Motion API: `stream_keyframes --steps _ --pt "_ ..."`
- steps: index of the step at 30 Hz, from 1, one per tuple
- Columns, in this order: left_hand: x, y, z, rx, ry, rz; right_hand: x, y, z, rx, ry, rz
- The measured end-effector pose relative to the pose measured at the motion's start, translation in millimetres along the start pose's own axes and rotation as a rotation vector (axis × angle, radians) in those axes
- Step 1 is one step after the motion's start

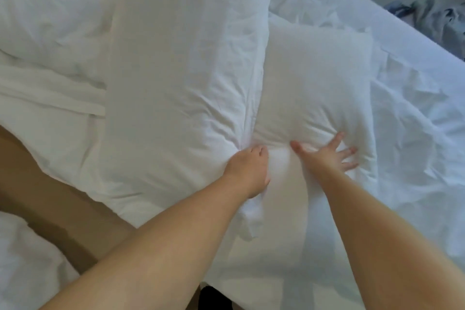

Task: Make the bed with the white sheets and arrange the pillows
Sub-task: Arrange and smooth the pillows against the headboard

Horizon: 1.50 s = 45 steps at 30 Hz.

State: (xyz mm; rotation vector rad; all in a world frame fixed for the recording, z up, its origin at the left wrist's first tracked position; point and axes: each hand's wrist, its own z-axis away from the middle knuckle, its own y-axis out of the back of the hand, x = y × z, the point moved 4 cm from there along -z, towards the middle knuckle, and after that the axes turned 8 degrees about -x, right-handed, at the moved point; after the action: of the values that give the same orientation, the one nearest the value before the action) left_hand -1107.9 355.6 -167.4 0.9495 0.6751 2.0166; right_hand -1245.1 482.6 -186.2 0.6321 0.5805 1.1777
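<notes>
Pillowcase edge in left hand, right hand flat on small pillow

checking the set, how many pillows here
2: a long pillow mid-bed, gripped by the left hand; a smaller pillow beside it, under the right hand. Bedding at left may hide more.

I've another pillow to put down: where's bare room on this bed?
Bare sheet right of the small pillow, out to the bed's edge. Left is crowded: big pillow abuts it, bunched bedding beyond.
</notes>
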Motion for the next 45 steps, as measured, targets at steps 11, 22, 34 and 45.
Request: stream_keyframes --steps 11,22,34,45 --pt "-36.2 -45.0 -56.8 -0.01 0.55 0.948 71.8 18.0 -58.8 0.073 0.061 -0.354" --pt "9.8 34.8 56.0 0.321 0.541 1.15 80.8 122.7 116.5 0.241 0.414 -0.747" --pt "49.8 203.8 319.3 0.701 0.358 1.113 85.6 212.5 360.4 0.231 0.555 -0.918" --pt "-81.9 191.1 598.8 1.254 0.711 1.144 -66.9 89.1 552.6 -0.274 0.926 -0.638"
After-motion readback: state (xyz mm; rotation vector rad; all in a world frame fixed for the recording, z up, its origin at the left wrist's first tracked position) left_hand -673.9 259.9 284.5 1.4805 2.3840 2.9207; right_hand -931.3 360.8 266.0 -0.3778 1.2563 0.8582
